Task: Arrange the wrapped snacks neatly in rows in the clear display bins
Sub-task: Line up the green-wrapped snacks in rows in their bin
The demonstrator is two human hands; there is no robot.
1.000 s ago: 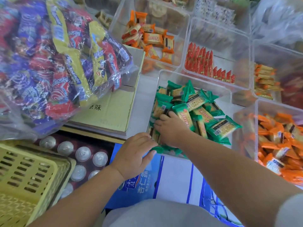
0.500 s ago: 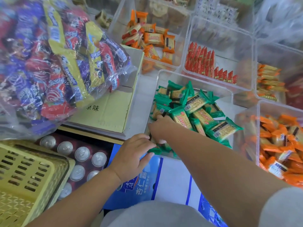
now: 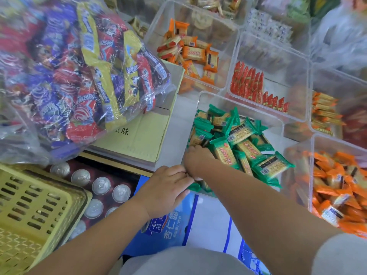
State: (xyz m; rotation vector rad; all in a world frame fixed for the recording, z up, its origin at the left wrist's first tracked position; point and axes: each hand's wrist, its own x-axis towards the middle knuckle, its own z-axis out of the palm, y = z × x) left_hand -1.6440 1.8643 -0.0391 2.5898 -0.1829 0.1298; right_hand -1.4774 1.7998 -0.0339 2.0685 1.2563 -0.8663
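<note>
A clear bin (image 3: 238, 100) holds a loose heap of green-wrapped cracker snacks (image 3: 242, 133), lying at mixed angles. My right hand (image 3: 197, 159) reaches into the bin's near left corner. Its fingers curl down among the green packets and their tips are hidden. My left hand (image 3: 164, 189) lies just outside that same corner, its fingertips touching the bin's front wall and my right wrist. Nothing shows inside the left hand.
Other clear bins hold orange crackers (image 3: 192, 54), upright red packets (image 3: 252, 86) and orange snacks (image 3: 341, 185). A big clear bag of mixed candy (image 3: 79, 76) rests on a cardboard box (image 3: 139, 143) at left. A yellow basket (image 3: 29, 205) and drink cans (image 3: 99, 185) sit below.
My right hand has drawn back from the middle of the green pile to the bin's near left corner. My left hand has shifted slightly forward until it meets the right.
</note>
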